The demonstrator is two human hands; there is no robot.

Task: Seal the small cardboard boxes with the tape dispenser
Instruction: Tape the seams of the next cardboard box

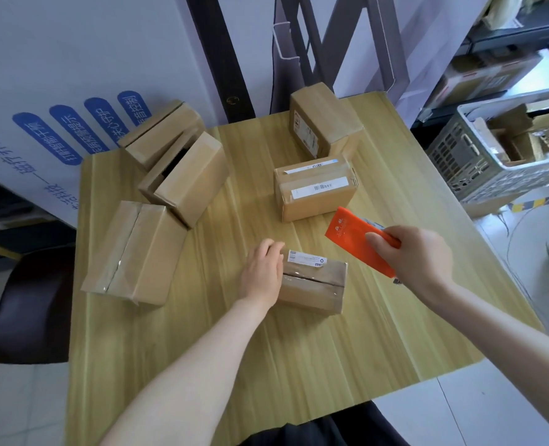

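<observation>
A small cardboard box point(315, 283) with a white label and glossy tape along its top seam lies near the middle of the wooden table point(299, 349). My left hand point(262, 273) rests against the box's left end, fingers curled over its top edge. My right hand point(418, 257) grips an orange tape dispenser point(358, 239), held in the air to the right of and slightly above the box, not touching it.
Several other cardboard boxes stand on the table: a taped one point(134, 252) at left, an open one point(186, 178) and another point(160, 133) behind it, a labelled one point(315, 188) and a tilted one point(323, 120) at the back. A grey crate point(479, 169) sits at right, a dark chair point(31, 304) at left.
</observation>
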